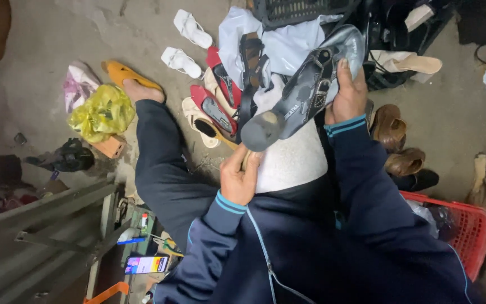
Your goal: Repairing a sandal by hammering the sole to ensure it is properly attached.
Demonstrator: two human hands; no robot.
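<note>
Over the person's lap, the grey sandal [305, 93] slants from heel at lower left to toe at upper right, the right hand [349, 95] clasped round its toe end, the left hand [241, 177] just below its heel, fingers curled on a wooden brush handle [236, 145].

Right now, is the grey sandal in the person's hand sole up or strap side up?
Sole up: the grey sandal, gripped by the right hand, shows its worn underside and heel.
</note>
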